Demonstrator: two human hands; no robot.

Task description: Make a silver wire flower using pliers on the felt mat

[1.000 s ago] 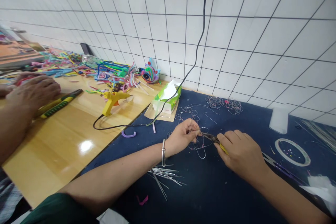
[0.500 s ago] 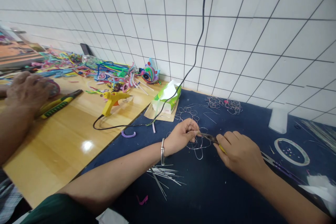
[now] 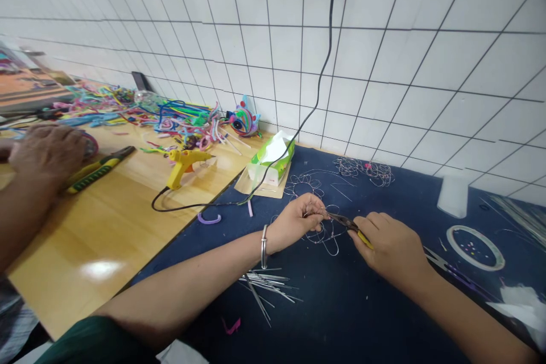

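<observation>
One wire frame [image 3: 327,234] slightly farther right now

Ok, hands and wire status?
Left hand pinching looped wire. Right hand gripping pliers, tips at the wire. Metal sticks near bracelet, seemingly not obstructing.

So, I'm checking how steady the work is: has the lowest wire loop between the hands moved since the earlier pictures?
Yes, slightly: the wire loop has shifted rightward in the view, judged against the silver rods.

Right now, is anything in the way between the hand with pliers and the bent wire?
Nothing visible: the pliers in the right hand reach up to the left hand, which holds the bent wire. Tip contact is unclear.
</observation>
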